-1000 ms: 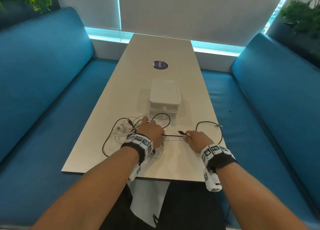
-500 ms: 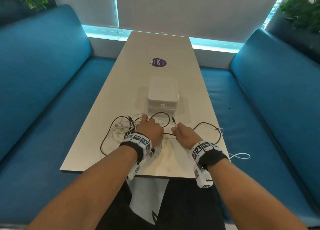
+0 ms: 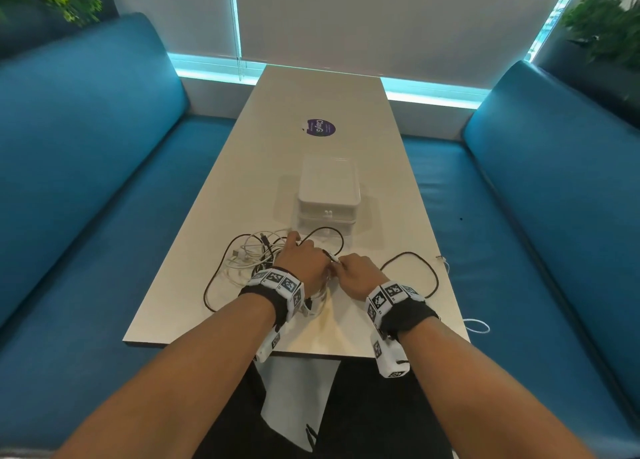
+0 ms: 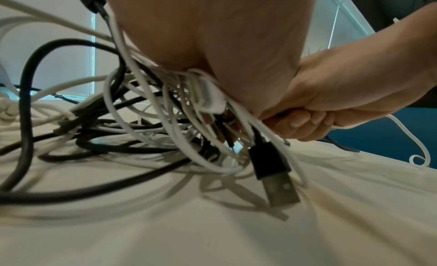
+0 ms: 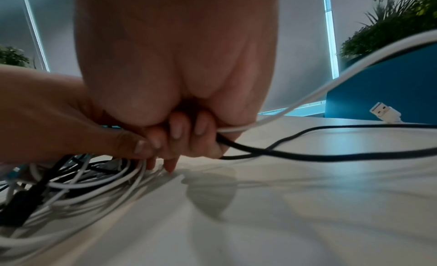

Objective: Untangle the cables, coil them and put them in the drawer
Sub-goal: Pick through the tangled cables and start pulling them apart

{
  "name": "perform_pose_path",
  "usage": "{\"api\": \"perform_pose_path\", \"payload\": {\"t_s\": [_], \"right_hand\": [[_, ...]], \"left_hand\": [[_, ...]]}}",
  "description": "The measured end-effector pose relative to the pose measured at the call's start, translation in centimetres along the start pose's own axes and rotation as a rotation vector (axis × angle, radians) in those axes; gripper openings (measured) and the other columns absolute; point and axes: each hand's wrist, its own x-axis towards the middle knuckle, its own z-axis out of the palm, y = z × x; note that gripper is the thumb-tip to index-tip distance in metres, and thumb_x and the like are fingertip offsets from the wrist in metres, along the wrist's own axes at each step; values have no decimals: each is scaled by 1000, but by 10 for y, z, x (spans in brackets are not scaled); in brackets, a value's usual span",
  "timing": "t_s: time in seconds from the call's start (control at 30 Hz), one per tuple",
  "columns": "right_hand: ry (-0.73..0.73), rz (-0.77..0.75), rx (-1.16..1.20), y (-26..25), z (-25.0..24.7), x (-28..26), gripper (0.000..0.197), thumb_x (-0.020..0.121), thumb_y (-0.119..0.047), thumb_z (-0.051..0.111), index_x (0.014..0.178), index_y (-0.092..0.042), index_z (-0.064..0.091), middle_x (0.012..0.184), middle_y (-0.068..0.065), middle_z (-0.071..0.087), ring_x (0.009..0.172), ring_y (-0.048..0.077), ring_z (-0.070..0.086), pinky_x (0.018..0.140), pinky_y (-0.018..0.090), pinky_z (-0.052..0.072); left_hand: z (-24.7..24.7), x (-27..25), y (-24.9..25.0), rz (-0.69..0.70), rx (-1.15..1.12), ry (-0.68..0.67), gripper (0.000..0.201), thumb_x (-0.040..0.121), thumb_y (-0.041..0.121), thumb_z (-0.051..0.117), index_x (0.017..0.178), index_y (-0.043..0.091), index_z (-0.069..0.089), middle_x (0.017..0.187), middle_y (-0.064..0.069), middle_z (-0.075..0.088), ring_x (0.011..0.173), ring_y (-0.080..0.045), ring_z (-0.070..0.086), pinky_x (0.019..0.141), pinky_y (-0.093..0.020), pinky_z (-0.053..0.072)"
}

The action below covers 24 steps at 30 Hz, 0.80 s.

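White-black cable tangle (image 3: 256, 257), both hands gripping

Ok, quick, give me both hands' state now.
Left hand: closed, gripping the tangle of cables.
Right hand: closed, fingers curled round a black cable and a white cable.

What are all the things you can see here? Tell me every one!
cable tangle: one heap, black and white cables, near end of table, under the left hand
black cable: one loop, black, table's right side
white cable: one, white, hanging off table's right edge
drawer box: one, white, mid-table
sticker: one, purple, far on table
table: one, pale
sofas: two, blue, either side
plants: two, green, far corners
left hand: gripping the tangle
right hand: fingers curled round black and white cables
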Motion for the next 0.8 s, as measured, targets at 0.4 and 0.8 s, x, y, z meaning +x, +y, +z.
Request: {"api": "perform_pose_path", "payload": {"t_s": [0.4,0.8], "right_hand": [[37,85,-45,37,-28,-3,35,100,-40,39,91,-17,64,92,8,67,83,28,62,80,40,52],[271,131,-64,16,-12,-7,40,104,-40,26,107,-13,56,99,14,68,95,37,62,80,40,49]], "left_hand": [[-8,-1,-16,-33,-37,-91,25,89,34,48,96,27,71,91,3,67,99,-20,55,107,-50,22],[-4,5,7,-29,33,-65,37,98,38,37,92,23,71,91,2,70,102,-23,55,106,-51,22]]}}
